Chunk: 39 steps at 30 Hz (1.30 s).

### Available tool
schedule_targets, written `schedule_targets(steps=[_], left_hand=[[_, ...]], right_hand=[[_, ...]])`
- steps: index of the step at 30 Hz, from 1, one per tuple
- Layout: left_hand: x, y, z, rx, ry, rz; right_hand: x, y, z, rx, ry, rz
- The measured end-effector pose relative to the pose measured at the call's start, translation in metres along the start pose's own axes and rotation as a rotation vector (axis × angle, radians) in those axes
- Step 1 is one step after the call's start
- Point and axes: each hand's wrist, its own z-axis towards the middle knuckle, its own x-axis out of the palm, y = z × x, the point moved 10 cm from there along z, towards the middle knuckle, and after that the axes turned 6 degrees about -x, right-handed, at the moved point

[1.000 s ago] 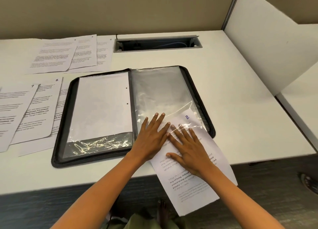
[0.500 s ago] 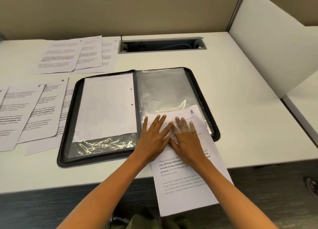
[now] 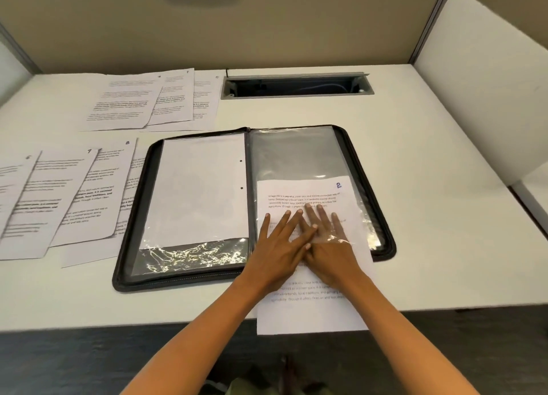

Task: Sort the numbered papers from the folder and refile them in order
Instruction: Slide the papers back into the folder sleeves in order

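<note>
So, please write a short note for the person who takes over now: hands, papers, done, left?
Left hand: flat on paper 2.
Right hand: flat on it too, fingers under the clear sleeve.
Paper 2: upper half in the folder's right sleeve, lower half over the desk edge.
Done: one sheet in the left sleeve.
Left: seat paper 2, then file the loose papers.

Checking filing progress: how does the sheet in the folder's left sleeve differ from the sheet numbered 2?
The left-sleeve sheet lies fully inside its sleeve; sheet 2 is only partly in, its lower end hanging past the desk edge. The left-sleeve sheet shows a blank side; sheet 2 shows print. No hand touches the former; the left hand and right hand press sheet 2. Both are white.
</note>
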Motion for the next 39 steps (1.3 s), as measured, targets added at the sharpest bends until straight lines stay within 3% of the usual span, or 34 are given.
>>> schedule_targets(steps=[4,8,10,13,27,30,35,39], left_hand=[[-0.006,0.006,0.001,-0.044,0.011,-0.061],[-0.006,0.013,0.003,-0.069,0.005,-0.089],[-0.006,0.015,0.004,-0.076,0.015,-0.117],[-0.005,0.014,0.005,-0.068,0.05,-0.099],[-0.007,0.007,0.005,-0.038,0.088,-0.111],[-0.009,0.009,0.005,-0.045,0.077,-0.145],[-0.012,0.012,0.004,-0.038,0.048,-0.143],[-0.012,0.011,0.002,-0.036,0.059,-0.146]], right_hand=[[-0.005,-0.006,0.019,-0.032,-0.008,-0.01],[-0.019,-0.001,-0.01,0.096,-0.034,0.159],[-0.028,0.009,-0.034,0.11,-0.113,0.136],[-0.02,0.016,-0.049,0.11,-0.078,0.052],[-0.001,-0.016,0.036,0.064,-0.038,-0.06],[0.003,-0.02,0.053,0.064,0.041,-0.065],[-0.021,-0.014,0.016,0.074,-0.18,0.243],[-0.014,0.005,-0.01,0.023,-0.13,0.152]])
